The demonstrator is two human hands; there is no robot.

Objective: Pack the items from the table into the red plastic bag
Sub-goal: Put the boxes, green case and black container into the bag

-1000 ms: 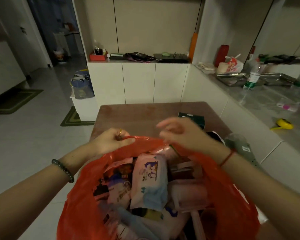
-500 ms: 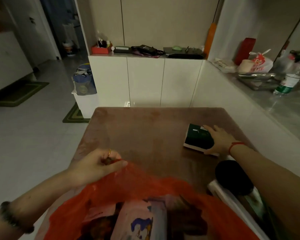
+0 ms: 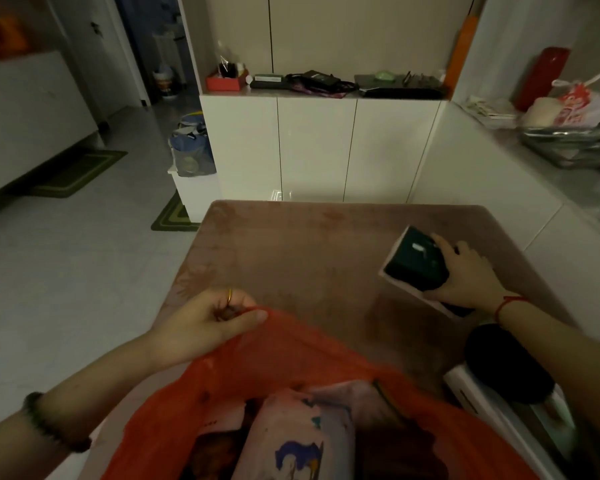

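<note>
**Box next, bag held open**

Table [image 3: 309, 258] first: brown top, mostly bare ahead of me. At its near edge sits the bag [image 3: 291, 355], red, already crowded; a pink packet [image 3: 291, 441] with a blue print shows in its mouth among darker things I can't make out. To the right of the bag a white case [image 3: 492, 420] lies on the table with a black round thing [image 3: 506, 362] on top of it, so packing is well along but not done, I judge.

My left hand [image 3: 205, 323] is clenched on the bag's far rim, pinching the plastic and lifting it so the mouth stays open. My right hand [image 3: 465, 271] is out at the table's right side, fingers [image 3: 444, 242] wrapped over the dark green box [image 3: 416, 263], which tilts up on its pale base; I grip it.

Step in hand: fetching the box. Next I need to carry it back over the rim and find a gap beside the packet, keeping the left pinch firm so the mouth doesn't fold shut.
</note>
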